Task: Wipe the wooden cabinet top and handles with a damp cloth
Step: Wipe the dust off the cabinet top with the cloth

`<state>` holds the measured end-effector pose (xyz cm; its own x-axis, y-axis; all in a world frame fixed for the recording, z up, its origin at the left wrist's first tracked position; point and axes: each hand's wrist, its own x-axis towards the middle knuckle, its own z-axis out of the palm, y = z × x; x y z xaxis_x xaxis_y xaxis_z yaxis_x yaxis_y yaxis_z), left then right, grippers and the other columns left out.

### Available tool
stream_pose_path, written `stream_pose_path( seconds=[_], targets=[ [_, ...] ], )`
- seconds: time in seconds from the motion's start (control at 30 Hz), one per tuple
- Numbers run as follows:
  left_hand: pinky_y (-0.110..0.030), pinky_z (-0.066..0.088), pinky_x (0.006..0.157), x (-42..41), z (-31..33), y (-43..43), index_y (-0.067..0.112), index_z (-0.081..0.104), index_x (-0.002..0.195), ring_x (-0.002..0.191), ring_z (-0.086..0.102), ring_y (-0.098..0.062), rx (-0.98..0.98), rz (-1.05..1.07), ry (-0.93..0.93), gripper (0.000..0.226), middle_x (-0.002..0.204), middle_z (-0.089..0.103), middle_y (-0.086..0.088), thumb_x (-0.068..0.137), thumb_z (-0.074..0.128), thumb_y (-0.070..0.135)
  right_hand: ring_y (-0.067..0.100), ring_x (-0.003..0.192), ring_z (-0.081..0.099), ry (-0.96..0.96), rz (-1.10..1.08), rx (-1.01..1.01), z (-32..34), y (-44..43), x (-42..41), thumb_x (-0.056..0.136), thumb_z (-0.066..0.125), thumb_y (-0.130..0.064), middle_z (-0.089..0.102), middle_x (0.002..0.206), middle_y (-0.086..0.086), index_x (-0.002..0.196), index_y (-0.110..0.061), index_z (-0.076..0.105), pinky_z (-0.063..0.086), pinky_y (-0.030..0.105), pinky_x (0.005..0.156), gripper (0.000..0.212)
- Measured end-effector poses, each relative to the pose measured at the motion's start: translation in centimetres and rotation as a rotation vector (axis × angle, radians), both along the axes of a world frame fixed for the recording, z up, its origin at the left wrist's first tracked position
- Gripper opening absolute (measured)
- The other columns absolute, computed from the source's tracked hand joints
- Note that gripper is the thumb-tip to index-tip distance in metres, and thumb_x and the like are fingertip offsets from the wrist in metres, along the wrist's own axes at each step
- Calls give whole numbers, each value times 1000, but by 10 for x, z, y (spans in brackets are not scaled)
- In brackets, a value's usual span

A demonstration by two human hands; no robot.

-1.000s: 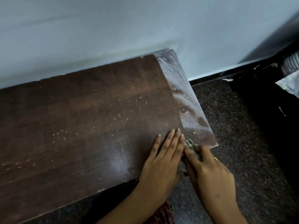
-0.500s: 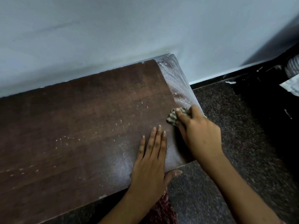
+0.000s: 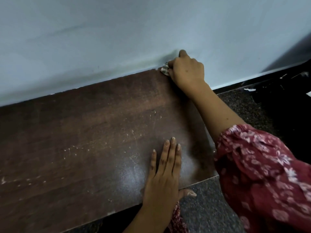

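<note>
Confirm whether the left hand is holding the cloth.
No: the left hand lies flat and empty on the cabinet top, while the right hand grips the cloth.

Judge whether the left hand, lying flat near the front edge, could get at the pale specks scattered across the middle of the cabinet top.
Probably yes. The left hand lies open on the cabinet top, nothing stands between it and the pale specks, and the right hand is away at the wall.

My checked grey-and-white cloth (image 3: 164, 70) at one o'clock; dark brown wood-grain cabinet top (image 3: 94, 132) flecked white; red white-flowered sleeve (image 3: 262, 167) at four o'clock; pale blue wall (image 3: 117, 34); speckled dark floor (image 3: 207, 209).
</note>
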<state>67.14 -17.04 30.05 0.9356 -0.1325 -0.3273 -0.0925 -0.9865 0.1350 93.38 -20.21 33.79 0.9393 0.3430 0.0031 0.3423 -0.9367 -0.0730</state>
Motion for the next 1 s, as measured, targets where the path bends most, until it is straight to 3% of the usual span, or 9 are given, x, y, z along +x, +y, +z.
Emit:
stream_pose_path(
  seconds=[0.1,0.27,0.37,0.47,0.6,1.0],
  targets=[
    [-54,19,114,0,-2,0,1,23,140,137,26,-27,31,1,-14,129,149,30,-13,47,51,87,37,97,56,15,-8,-1,-1,2,11,97,41,-20,46,123,13,110,-11,63,35,35,71,27],
    [-52,26,106,-1,-2,0,1,26,139,136,28,-26,27,18,-27,128,148,32,-13,47,51,88,37,103,55,24,36,11,-1,-17,-17,98,41,-28,45,127,15,116,-11,58,35,35,66,30],
    [-54,17,114,-1,-3,-1,1,24,140,137,26,-27,38,9,-41,128,149,29,-13,48,51,87,39,94,60,0,56,-8,-1,-41,-58,96,44,-36,44,130,15,124,-14,53,39,37,61,37],
    [-51,8,111,-1,-2,0,1,23,140,138,27,-28,51,3,-23,129,150,29,-13,48,52,87,39,77,63,-33,42,-24,-1,-66,-105,93,52,-34,52,116,16,122,-14,56,34,33,51,36],
    [-48,5,111,-1,1,1,1,24,139,137,30,-27,24,12,-25,127,149,30,-9,49,54,85,32,54,62,10,3,-81,4,-92,-165,80,72,-26,61,97,17,115,-10,64,43,29,37,39],
    [-47,3,111,0,1,1,1,23,140,138,27,-27,11,11,-28,127,150,27,-9,49,54,85,32,48,61,78,-196,0,3,-133,-249,68,79,-21,64,96,10,112,-21,69,43,30,34,46]
  ],
)
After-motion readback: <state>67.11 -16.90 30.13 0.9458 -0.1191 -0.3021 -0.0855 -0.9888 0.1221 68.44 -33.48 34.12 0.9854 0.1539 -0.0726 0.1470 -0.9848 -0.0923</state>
